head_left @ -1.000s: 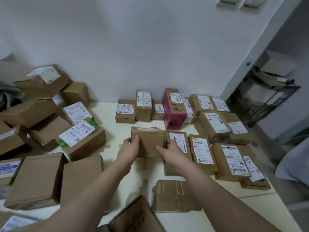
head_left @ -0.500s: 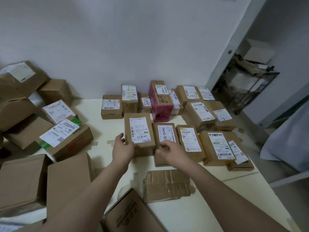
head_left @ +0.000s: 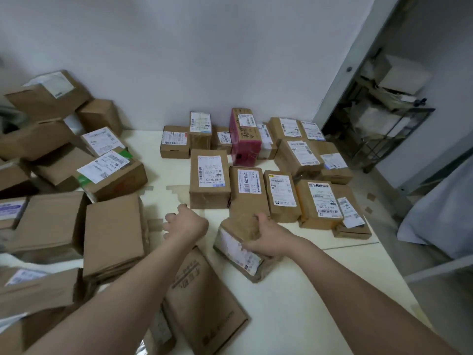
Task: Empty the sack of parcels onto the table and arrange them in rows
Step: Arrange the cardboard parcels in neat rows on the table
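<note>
A brown parcel point(head_left: 236, 248) is lying tilted on the worktop point(head_left: 302, 290), just before the nearer row of parcels point(head_left: 281, 193), with the right hand point(head_left: 271, 239) clamping its fingers over the top. The left hand point(head_left: 188, 222) is hovering alongside, fingers loosely curled, holding nothing.

- 2 forearms show, each bare skin from the wrist to the picture's edge.
- The left forearm point(head_left: 115, 303) fills the 7 o'clock corner, and the right forearm point(head_left: 358, 290) fills the 5 o'clock corner.
- The left hand point(head_left: 188, 224) and right hand point(head_left: 271, 239) are bare too; the left fingers look slightly blurred.
</note>
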A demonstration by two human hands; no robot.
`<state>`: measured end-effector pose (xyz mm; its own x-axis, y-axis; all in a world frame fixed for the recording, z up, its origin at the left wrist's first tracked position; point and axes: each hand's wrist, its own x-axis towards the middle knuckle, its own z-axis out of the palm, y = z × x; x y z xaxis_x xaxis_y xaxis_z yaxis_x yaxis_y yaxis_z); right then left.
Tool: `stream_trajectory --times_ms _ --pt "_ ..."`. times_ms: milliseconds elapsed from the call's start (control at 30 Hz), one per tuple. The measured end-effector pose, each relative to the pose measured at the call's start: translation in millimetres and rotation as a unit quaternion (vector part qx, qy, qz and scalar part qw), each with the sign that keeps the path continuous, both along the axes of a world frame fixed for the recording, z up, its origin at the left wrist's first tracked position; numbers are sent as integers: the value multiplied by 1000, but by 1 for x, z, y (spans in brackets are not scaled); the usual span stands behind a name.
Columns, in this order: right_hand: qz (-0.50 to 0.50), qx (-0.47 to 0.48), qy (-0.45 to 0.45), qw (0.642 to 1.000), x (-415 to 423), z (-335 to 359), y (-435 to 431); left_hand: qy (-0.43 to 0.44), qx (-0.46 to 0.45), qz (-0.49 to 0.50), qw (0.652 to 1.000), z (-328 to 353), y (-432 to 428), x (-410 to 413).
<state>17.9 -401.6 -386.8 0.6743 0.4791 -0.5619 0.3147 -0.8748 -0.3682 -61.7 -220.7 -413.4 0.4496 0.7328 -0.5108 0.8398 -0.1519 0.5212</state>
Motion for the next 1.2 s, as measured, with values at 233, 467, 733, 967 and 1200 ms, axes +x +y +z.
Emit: stream_trajectory --times_ms 233,467,733,967,1200 --pt "-211 120 128 961 -6 -6 -73 132 3 17 991 -2 -66 -27" --pt "-263 145 125 946 -20 -38 -130 188 -17 66 980 -41 -129 -67" --pt "-251 93 -59 962 -23 -49 -166 112 5 12 994 -53 -168 -77" --pt "-102 -35 -83 991 -45 -53 -155 -311 -251 9 917 -35 -180 -71" --pt "-187 -23 -31 982 -40 -48 -173 -221 -100 70 967 -44 -164 -92"
